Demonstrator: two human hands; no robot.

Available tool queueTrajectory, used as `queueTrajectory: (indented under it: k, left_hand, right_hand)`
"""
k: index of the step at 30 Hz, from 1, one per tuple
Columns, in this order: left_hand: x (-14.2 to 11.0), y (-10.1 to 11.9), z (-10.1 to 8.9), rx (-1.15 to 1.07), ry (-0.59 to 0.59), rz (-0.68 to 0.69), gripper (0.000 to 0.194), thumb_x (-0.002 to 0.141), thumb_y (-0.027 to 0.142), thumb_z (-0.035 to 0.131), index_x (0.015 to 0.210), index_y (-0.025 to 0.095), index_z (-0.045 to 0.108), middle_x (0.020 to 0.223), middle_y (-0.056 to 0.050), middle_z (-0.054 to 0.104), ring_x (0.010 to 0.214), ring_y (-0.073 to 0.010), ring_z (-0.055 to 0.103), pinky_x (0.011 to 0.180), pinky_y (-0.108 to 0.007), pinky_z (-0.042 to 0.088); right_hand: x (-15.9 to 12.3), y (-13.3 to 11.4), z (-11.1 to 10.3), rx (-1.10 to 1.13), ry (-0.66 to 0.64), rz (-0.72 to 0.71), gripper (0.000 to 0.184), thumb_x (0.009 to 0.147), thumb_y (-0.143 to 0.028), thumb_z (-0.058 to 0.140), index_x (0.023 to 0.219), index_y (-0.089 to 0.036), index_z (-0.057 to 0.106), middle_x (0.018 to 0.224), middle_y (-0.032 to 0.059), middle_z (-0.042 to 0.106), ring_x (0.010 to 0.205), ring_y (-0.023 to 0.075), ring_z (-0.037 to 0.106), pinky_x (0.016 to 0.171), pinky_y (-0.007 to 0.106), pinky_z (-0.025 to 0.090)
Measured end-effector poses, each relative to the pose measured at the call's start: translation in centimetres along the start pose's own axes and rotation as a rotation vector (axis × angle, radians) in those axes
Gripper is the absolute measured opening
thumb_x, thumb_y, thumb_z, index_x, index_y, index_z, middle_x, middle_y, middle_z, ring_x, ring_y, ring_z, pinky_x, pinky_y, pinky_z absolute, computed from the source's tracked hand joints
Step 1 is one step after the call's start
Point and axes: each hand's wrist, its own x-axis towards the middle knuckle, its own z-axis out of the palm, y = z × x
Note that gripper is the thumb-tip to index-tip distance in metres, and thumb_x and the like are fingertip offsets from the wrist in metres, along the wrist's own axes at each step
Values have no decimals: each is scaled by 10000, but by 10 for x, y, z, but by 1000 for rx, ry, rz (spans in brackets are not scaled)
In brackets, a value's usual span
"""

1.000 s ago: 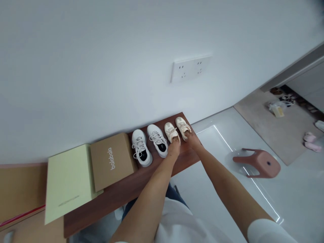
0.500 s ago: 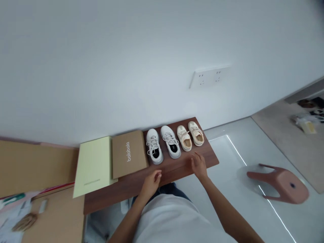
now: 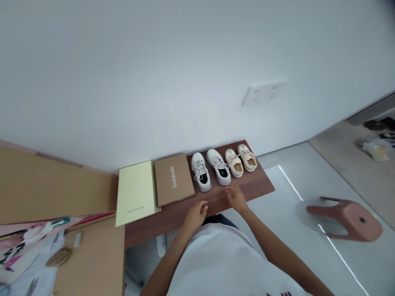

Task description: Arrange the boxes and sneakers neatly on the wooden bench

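Observation:
Two pairs of small shoes stand in a row on a dark wooden bench (image 3: 259, 188) against the white wall: a white pair (image 3: 210, 170) and a beige pair (image 3: 241, 160). My left hand (image 3: 196, 213) hovers over the bench's front edge below the white pair, fingers loosely curled and holding nothing. My right hand (image 3: 236, 196) lies on the bench just in front of the white and beige shoes, fingers apart and empty. Left of the shoes lie a brown shoebox (image 3: 173, 184) and a pale yellow box (image 3: 136, 192).
A pink plastic stool (image 3: 347, 218) lies on its side on the glossy white floor to the right. A cardboard surface (image 3: 46, 187) with printed paper and a small bundle sits at the left. A wall socket (image 3: 265, 92) is above the bench. More shoes lie far right.
Both hands let go of the beige shoes and drew back to the bench's front edge. The view swung left, showing more of the cardboard at the left.

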Motion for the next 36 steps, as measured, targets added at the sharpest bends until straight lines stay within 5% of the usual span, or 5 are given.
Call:
queueTrajectory:
  k: [9, 14, 20, 29, 36]
  left_hand:
    - [10, -33, 12, 91, 77, -78, 356, 941, 264, 516, 1267, 196, 643, 1132, -115, 720, 1094, -237, 674, 985, -356, 477]
    - [62, -15, 46, 140, 262, -131, 705, 871, 286, 651, 1508, 138, 390, 1528, -240, 405, 1407, -324, 445, 1112, -411, 381]
    - [121, 6, 60, 67, 406, -266, 347, 859, 255, 630, 1188, 145, 647, 1366, -209, 518, 1166, -300, 629, 1039, -395, 443]
    - [104, -14, 57, -701, 561, -225, 258, 762, 420, 576, 840, 180, 634, 817, -30, 661, 842, -205, 651, 769, -328, 545]
    - [107, -11, 69, -840, 310, -499, 246, 760, 352, 442, 854, 186, 597, 790, -47, 658, 740, -166, 649, 664, -293, 563]
  right_hand:
    - [-31, 0, 18, -26, 26, 141, 268, 899, -234, 508, 1116, -191, 659, 1065, 101, 697, 1023, 254, 655, 957, 419, 518]
    - [19, -11, 19, -196, 20, 203, 472, 874, -229, 613, 1343, -201, 564, 1374, 166, 552, 1212, 303, 577, 998, 412, 466]
    - [79, -6, 12, -274, -173, 216, 200, 845, -274, 680, 1020, -176, 678, 1206, 167, 625, 1039, 282, 646, 887, 374, 487]
    - [65, 47, -6, 635, -149, 385, 425, 829, -624, 577, 1012, -242, 605, 902, 32, 664, 803, 208, 645, 772, 386, 568]
    - [59, 61, 9, 777, -86, 626, 404, 873, -650, 396, 925, -274, 532, 813, 19, 631, 705, 188, 619, 596, 325, 552]
